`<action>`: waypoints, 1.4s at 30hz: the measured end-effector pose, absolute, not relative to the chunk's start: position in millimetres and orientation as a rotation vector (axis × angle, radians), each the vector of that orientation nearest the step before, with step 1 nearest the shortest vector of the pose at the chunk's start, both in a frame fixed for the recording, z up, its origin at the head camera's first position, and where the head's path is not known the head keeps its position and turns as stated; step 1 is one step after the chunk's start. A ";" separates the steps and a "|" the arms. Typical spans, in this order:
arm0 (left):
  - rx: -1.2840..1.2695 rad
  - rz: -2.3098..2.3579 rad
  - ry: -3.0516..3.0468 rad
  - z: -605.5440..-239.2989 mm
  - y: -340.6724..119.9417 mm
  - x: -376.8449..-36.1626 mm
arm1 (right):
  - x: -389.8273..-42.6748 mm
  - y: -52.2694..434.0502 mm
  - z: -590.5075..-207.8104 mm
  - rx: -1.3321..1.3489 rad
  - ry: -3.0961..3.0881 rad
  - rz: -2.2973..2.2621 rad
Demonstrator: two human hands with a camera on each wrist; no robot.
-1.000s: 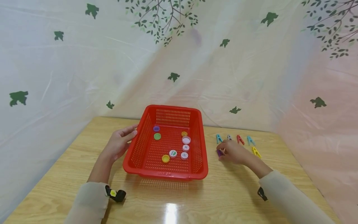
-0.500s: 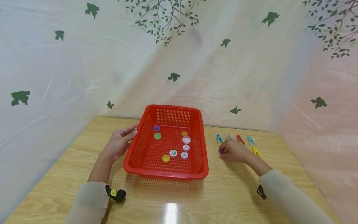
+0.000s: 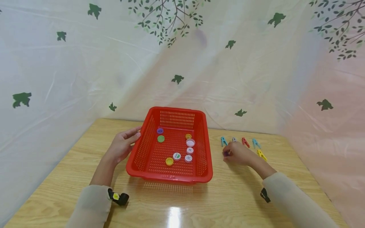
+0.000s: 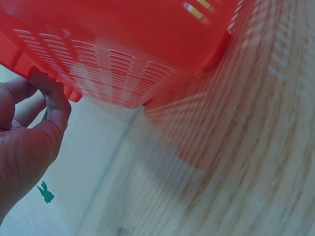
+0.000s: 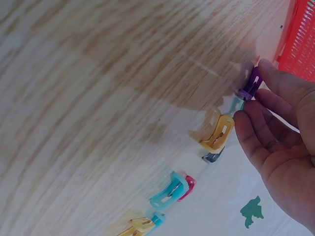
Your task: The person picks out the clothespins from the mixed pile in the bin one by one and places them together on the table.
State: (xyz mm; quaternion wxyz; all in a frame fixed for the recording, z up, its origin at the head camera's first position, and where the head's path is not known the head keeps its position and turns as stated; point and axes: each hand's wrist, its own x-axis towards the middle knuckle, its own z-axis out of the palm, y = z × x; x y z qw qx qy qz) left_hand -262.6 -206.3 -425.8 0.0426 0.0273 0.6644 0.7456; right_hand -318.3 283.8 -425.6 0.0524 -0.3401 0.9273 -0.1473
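A red plastic basket (image 3: 168, 179) stands mid-table with several bottle caps inside, among them a green cap (image 3: 161, 138) and a yellow cap (image 3: 169, 161). My left hand (image 3: 124, 143) rests with relaxed fingers against the basket's left wall (image 4: 123, 59), its fingertips (image 4: 44, 81) under the rim. To the right of the basket my right hand (image 3: 236, 154) pinches a purple clothespin (image 5: 253, 82) lying on the table, between the thumb and a fingertip (image 5: 246, 115). The hand hides most of that clothespin (image 3: 226, 154) in the head view.
More clothespins lie behind and beside the right hand: teal (image 3: 223, 141), grey (image 3: 234, 139), red (image 3: 245, 142), light blue (image 3: 255, 143), yellow (image 3: 260, 154). An orange one (image 5: 219, 132) lies right by the purple one. A leaf-printed plastic sheet (image 3: 182, 63) closes off the table's far edge.
The right hand has closed in over the purple clothespin, which now shows less in the head view. The left hand and the basket have not moved.
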 end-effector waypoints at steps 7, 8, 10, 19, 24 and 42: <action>0.101 2.286 2.033 -425.9 -206.1 -260.9 | -319.6 283.0 -425.4 -0.981 2.824 -0.440; 0.104 2.288 2.034 -425.8 -206.0 -260.6 | -319.9 283.3 -425.4 -0.977 2.824 -0.439; 0.108 2.288 2.036 -426.0 -205.9 -260.7 | -320.7 283.6 -425.5 -0.975 2.823 -0.436; 0.089 2.283 2.029 -423.4 -204.3 -262.1 | -318.3 285.5 -413.6 -0.889 2.870 -0.465; 0.096 2.272 2.033 -422.6 -204.9 -261.7 | -315.5 285.3 -401.9 -0.908 2.913 -0.477; 0.064 2.097 2.245 -417.6 -206.3 -259.0 | -304.3 242.2 -355.6 -0.850 3.020 -0.708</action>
